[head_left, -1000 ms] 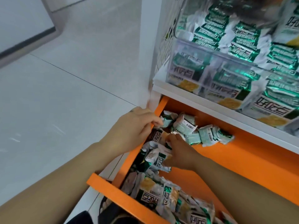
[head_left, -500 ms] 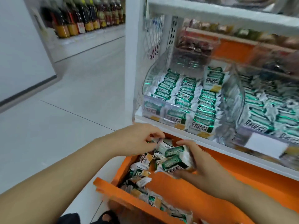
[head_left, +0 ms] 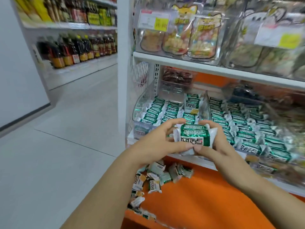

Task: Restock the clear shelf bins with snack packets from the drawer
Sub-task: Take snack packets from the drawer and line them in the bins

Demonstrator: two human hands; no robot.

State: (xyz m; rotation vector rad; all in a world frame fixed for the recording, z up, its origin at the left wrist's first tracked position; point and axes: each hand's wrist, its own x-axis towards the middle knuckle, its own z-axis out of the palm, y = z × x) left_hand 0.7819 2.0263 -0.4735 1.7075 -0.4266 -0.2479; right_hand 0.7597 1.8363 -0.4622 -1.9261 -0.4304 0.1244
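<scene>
Both hands hold a small stack of green-and-white snack packets [head_left: 194,138] in front of the shelf. My left hand [head_left: 158,142] grips the stack from the left, thumb beneath it. My right hand [head_left: 212,146] grips it from the right, thumb pressed on the front. Right behind the stack stands the left clear shelf bin [head_left: 143,103], filled with rows of the same packets. A second clear bin [head_left: 247,123] to its right is also full. Below, the open orange drawer [head_left: 206,200] has loose packets [head_left: 158,176] heaped along its left side.
A white shelf board [head_left: 214,68] runs above the bins, carrying clear bins of bagged snacks [head_left: 178,38] with price tags. A white upright post [head_left: 123,63] stands at the shelf's left end. Grey floor tiles [head_left: 66,146] lie to the left; bottles [head_left: 79,47] line a far shelf.
Both hands have risen out of the drawer with a stack of packets to the front of the left bin. The view has tilted up toward the shelves.
</scene>
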